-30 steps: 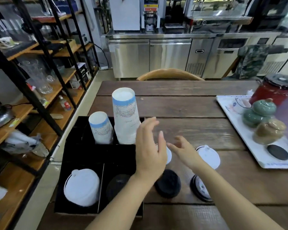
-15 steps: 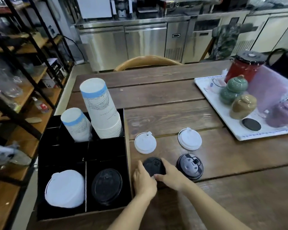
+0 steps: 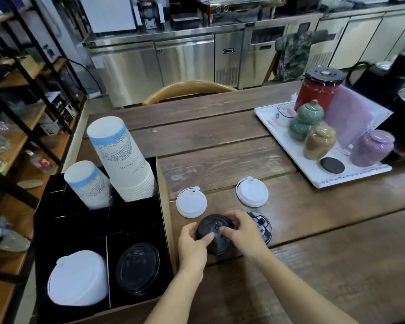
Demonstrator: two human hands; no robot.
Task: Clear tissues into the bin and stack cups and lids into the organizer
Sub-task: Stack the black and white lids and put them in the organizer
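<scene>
A black lid is held just above the wooden table by both hands: my left hand grips its left edge, my right hand its right edge. A second black lid lies partly hidden behind my right hand. Two white lids lie farther back. The black organizer at the left holds a tall cup stack, a short cup stack, white lids and black lids.
A white tray at the right carries ceramic jars, a red pot and a black coaster. A wooden chair back stands at the table's far edge. Open shelving runs along the left; steel counters line the back wall.
Both hands dropped from near the cup stacks to the near black lid, closed on its two edges and lifted it slightly. My view has tilted down and closer.
</scene>
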